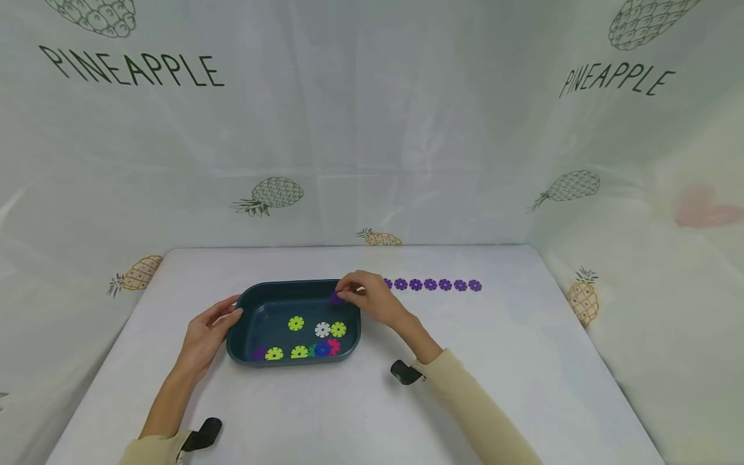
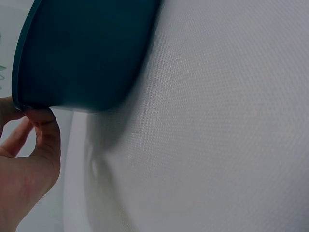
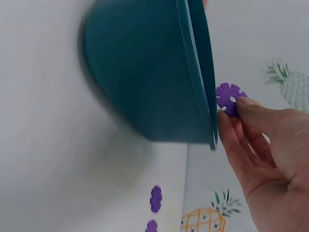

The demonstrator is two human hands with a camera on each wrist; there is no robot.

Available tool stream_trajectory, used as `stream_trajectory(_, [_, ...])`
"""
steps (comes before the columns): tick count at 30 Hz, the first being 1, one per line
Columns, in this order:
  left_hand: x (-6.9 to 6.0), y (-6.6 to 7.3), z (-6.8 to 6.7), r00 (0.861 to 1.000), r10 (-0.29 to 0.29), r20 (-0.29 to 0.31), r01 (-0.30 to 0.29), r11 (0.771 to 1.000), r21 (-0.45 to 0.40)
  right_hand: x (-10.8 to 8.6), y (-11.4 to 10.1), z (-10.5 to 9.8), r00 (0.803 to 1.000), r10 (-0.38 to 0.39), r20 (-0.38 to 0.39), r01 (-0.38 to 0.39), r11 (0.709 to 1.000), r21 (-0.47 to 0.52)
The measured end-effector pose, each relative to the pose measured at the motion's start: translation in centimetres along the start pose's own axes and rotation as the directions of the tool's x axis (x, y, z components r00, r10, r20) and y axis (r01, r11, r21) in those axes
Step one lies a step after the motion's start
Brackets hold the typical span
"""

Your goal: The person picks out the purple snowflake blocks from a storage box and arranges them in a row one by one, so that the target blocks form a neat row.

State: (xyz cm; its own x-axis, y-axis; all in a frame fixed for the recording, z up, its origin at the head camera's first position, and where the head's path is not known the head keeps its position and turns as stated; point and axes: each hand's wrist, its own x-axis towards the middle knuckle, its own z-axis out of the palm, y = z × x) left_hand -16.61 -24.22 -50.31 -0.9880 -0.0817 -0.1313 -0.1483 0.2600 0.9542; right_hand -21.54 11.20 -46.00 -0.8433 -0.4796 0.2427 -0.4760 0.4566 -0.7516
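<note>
My left hand [image 1: 207, 334] pinches the rim of a dark teal tray [image 1: 258, 290] at its left end, thumb on the edge; the left wrist view shows the fingers against the rim. A purple flower-shaped plastic disc [image 3: 229, 99] is held between thumb and fingers of my right hand [image 1: 374, 298], just above the tray's far right corner. Inside the tray lie several such discs: yellow-green ones [image 1: 296, 323], a white one [image 1: 322, 330], a blue one [image 1: 322, 349], a pink one [image 1: 334, 347], a partly covered green one and a purple one [image 1: 259, 354].
Behind and right of the tray, several purple discs [image 1: 430, 284] lie in a straight row on the white table [image 1: 465, 374]; my right hand partly covers its left end. A pineapple-print curtain [image 1: 372, 129] hangs beyond the table's far edge.
</note>
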Motion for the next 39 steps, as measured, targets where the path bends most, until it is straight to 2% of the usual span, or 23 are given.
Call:
stream_trajectory(11, [0.0,0.2,-0.1,1.0,-0.016,0.016,0.016,1.0,0.01,-1.4,2.1,-2.9,0.98,0.05,-0.193,-0.042,0.998,0.048])
stream_trajectory(24, [0.0,0.3,0.0,1.0,-0.028,0.014,0.027,0.999,0.017,-4.2,4.9,-6.6,0.951,0.138,-0.277,-0.136,0.99,0.026])
stream_trajectory(34, [-0.1,0.3,-0.1,1.0,-0.005,0.019,0.005,1.0,0.026,-6.3,7.0,-9.0,0.912,0.215,-0.35,-0.227,0.974,0.008])
stream_trajectory(39, [-0.1,0.4,-0.1,1.0,0.012,0.015,-0.012,1.0,0.025,-7.4,8.1,-10.2,0.885,0.242,-0.398,-0.252,0.967,0.028])
